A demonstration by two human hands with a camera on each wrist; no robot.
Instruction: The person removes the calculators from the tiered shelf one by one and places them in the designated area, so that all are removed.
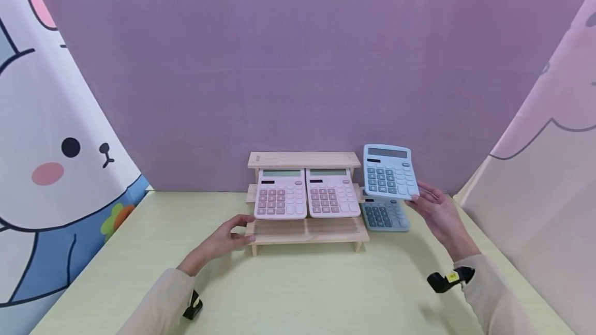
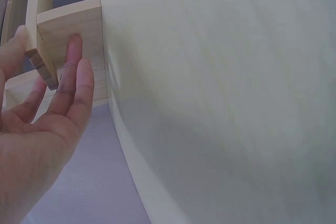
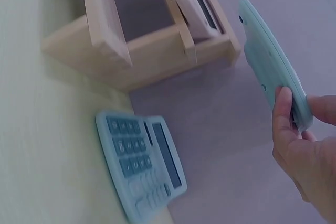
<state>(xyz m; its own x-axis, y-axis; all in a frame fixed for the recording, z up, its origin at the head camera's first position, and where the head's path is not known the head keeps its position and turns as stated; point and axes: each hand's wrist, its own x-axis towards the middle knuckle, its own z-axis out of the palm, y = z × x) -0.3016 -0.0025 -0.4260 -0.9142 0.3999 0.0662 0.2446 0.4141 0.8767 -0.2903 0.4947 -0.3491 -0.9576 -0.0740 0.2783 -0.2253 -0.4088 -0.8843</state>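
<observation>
My right hand [image 1: 437, 216] holds a light blue calculator [image 1: 390, 172] by its lower right corner, raised beside the wooden rack [image 1: 307, 230]. Thumb and fingers pinch its edge in the right wrist view. A second blue calculator [image 3: 140, 163] lies on the table beneath, at the rack's right side, partly covered in the head view. With fingers and thumb around the end of the lowest board, my left hand [image 1: 228, 237] grips the rack's left side. Two pink calculators, a left one [image 1: 281, 195] and a right one [image 1: 332, 194], lean side by side on the middle step.
The rack's top board [image 1: 304, 159] stands above the pink calculators, near the purple backdrop [image 1: 298, 66]. Printed cartoon cloths hang at the left [image 1: 60, 118] and right. A pale yellow-green table [image 1: 307, 293] extends in front. Each wrist carries a black camera mount.
</observation>
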